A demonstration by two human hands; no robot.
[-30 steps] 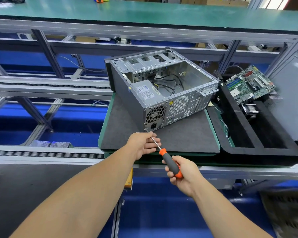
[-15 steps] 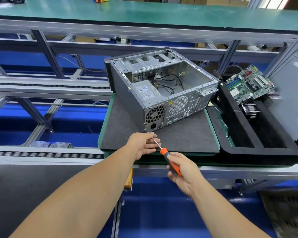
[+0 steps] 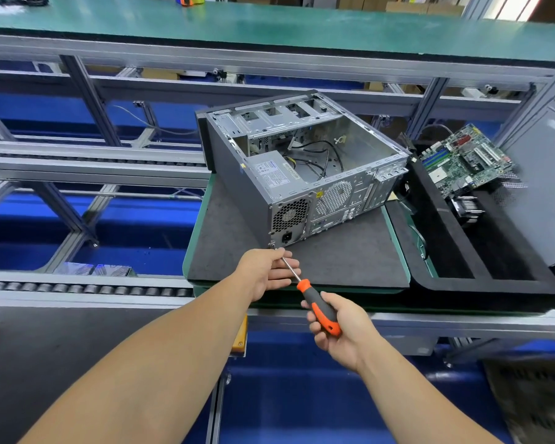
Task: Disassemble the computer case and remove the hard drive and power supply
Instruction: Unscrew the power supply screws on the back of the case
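Note:
An open grey computer case [image 3: 237, 187] lies on its side on a dark mat [image 3: 343, 261]. Its power supply [image 3: 269, 171] sits in the near left corner, with its fan grille and socket facing me. Black cables lie loose inside. My right hand [image 3: 340, 328] grips the orange and black handle of a screwdriver [image 3: 318, 309]. The shaft points up and left to the case's lower rear corner by the power supply. My left hand [image 3: 266, 270] pinches the shaft near its tip, fingers against the case corner.
A black foam tray [image 3: 446, 251] to the right holds a green motherboard [image 3: 462, 158] and a heatsink [image 3: 465, 206]. A grey panel [image 3: 545, 187] stands further right. Roller conveyor rails [image 3: 77, 286] run on the left, and a green shelf [image 3: 269, 24] spans the back.
My right hand has shifted its hold along the screwdriver handle while the tip stays at the case corner. My left hand and the case have not moved.

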